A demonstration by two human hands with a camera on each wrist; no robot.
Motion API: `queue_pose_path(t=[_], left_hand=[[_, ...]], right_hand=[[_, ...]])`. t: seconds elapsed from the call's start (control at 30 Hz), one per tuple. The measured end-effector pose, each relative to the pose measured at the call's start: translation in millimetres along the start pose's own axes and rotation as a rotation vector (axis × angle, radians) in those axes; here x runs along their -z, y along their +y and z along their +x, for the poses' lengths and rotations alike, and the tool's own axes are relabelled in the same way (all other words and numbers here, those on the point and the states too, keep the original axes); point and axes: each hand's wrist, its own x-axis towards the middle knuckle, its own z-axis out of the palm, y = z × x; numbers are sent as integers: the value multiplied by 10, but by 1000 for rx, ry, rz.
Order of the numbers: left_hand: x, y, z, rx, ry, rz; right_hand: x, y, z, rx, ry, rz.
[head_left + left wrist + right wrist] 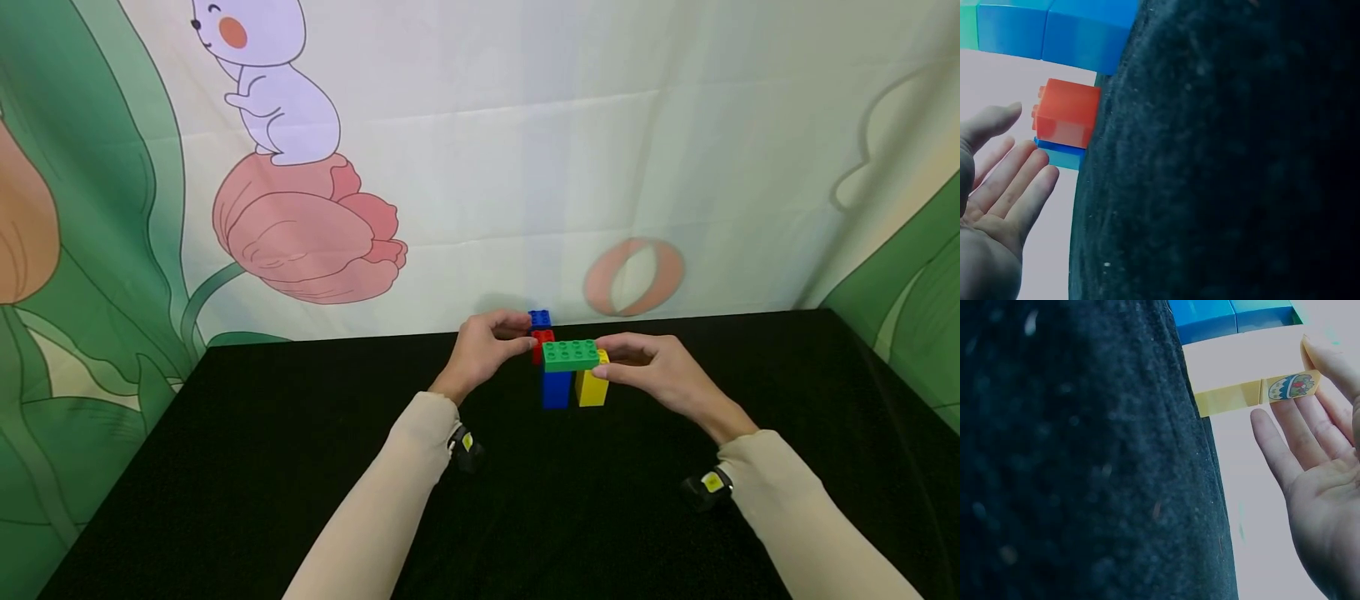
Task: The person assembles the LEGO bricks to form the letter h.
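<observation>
A green eight-stud building block (pixel 572 356) bridges a blue block column (pixel 556 390) and a yellow block column (pixel 592 389). My right hand (pixel 663 371) pinches the upper yellow block (pixel 1302 387), thumb on one face and fingers on the opposite one; a printed picture decorates its side. My left hand (pixel 483 346) is beside a red block (pixel 543 337). In the left wrist view a gap separates its straight, spread fingers (pixel 1038 190) and its thumb from the red block. Behind the red one is another blue block (pixel 539 319).
Black cloth covers the table (pixel 300 467). Just past its back edge hangs a printed curtain (pixel 480 183) with a cartoon animal on a pink flower. Each wrist wears a small black device (pixel 467 450) on a strap.
</observation>
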Motion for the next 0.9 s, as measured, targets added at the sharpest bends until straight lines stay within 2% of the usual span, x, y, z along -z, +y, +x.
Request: queue_pose_path(t=[0.9], left_hand=[[-71, -53, 76, 91, -56, 18]], right_hand=[[4, 1, 5, -9, 3, -6]])
